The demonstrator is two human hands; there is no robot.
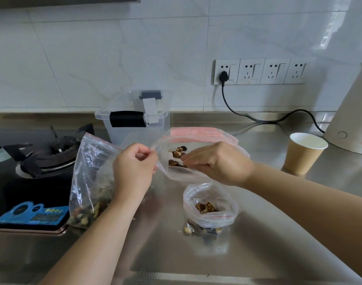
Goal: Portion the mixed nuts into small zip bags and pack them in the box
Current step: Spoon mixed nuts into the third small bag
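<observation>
Both forearms reach in from the lower corners and meet over the middle of the steel surface [268, 233]. The left hand [134, 167] is curled, thumb and fingertips pinching the left rim of a small zip bag [171, 173] and lifting it open. The right hand [215, 163] is knuckles-up at the mouth of the same bag, its fingers bunched and pointing into the opening; whether they pinch the rim or a few nuts cannot be told. A few brown nuts [178, 153] lie inside this bag, which is held just above the surface.

Just left of the left hand stands the large bag of mixed nuts [89, 182], upright and open, its base near the edge of the black stove [32, 182]. Near the right wrist, closer to the person, sits a filled small bag [210, 206], mouth open, with nuts showing. Behind the held bag lie spare zip bags [204, 132] with a red strip, and behind them the clear box [134, 124], its lid propped against the wall.

To the right a paper cup [305, 153] stands well apart from the hands, beside a white kettle [352, 120] at the frame edge. The front stretch of the surface toward the person is bare steel.
</observation>
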